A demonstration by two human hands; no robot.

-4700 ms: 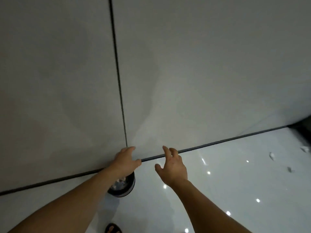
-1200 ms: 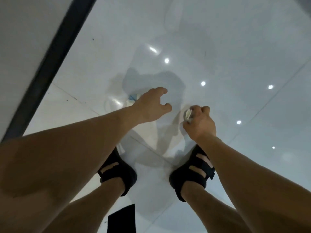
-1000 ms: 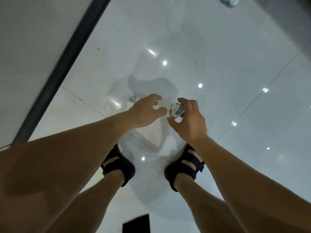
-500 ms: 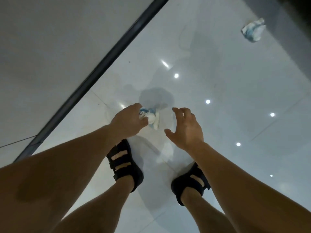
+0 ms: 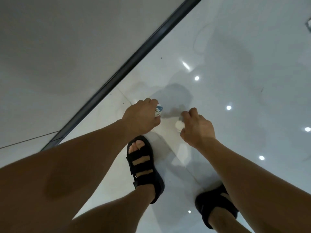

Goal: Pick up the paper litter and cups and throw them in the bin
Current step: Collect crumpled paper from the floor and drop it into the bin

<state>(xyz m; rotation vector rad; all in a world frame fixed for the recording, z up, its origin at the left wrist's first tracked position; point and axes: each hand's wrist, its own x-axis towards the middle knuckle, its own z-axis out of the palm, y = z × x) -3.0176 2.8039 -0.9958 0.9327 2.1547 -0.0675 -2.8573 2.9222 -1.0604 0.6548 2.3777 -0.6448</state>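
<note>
Paper (image 5: 158, 110) in left hand (image 5: 140, 118), right hand (image 5: 198, 130) beside, sandals (image 5: 143, 165) on floor (image 5: 235, 64), wall (image 5: 58, 47) left.

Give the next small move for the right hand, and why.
Probably close the right hand on the white paper wad and lift it. The wad sits between its curled fingers and thumb, though a firm pinch is not clear. The left hand already grips a blue-and-white crumpled paper, so it is taken.

The left hand (image 5: 140, 118) covers most of the blue-white paper (image 5: 158, 111). Under the right hand (image 5: 196, 126) is a white spot (image 5: 179, 125), paper or only reflection, unclear. At upper right, the frame edge cuts off a small grey object (image 5: 309, 25).
</note>
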